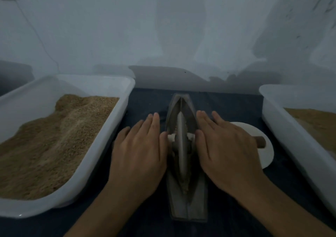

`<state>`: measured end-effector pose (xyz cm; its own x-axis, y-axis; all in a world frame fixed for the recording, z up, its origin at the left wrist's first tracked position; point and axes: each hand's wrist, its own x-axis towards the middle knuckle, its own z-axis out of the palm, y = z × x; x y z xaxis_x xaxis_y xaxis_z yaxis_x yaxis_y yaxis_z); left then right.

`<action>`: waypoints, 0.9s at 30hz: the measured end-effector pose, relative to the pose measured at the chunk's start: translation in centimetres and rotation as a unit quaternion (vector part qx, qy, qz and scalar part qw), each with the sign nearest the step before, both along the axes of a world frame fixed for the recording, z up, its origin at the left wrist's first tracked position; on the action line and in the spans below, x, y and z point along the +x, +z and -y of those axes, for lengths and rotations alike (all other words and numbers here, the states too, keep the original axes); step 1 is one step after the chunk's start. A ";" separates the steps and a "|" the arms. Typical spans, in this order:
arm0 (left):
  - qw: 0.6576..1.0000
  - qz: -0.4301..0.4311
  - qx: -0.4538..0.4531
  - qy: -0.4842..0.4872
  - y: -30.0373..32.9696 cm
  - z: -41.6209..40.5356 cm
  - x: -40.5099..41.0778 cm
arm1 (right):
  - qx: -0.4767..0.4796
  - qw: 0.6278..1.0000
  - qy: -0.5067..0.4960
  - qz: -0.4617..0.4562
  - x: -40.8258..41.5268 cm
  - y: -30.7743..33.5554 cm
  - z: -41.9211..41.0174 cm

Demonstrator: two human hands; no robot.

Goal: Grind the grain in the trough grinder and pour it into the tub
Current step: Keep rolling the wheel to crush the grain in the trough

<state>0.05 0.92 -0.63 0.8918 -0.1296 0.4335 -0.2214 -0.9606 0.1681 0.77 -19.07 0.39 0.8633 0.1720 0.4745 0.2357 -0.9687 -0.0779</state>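
A grey boat-shaped trough grinder [185, 196] lies lengthwise on the dark cloth in front of me. Its thin grinding wheel [180, 142] stands upright in the groove, with a white axle handle sticking out on each side. My left hand [140, 149] lies flat, fingers straight, over the left handle. My right hand [225, 146] lies flat the same way over the right handle. A little brown grain shows in the groove near the wheel's near end. A white tub [101, 127] on the left holds a deep bed of brown grain.
A second white tub [283, 124] with brown grain stands on the right. Between it and the grinder a white round dish [261, 156] carries a short brown stick [259, 141]. A pale wall rises right behind the table.
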 end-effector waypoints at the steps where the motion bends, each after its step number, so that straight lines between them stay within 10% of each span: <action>1: 1.000 -0.012 0.017 0.014 0.4 0.3 1.1 | -0.005 1.000 -0.009 -0.023 1.4 0.3 -0.2; 7: 0.987 -0.134 0.038 0.075 4.4 3.1 11.8 | 0.051 0.985 -0.106 -0.123 11.4 2.9 -0.8; 17: 0.999 0.012 -0.031 0.002 -0.2 -0.4 -1.7 | -0.017 0.998 0.046 0.030 -1.2 0.0 -0.1; 27: 0.990 -0.049 0.119 0.063 4.5 3.7 12.0 | 0.068 0.978 -0.097 -0.173 11.2 3.3 -0.3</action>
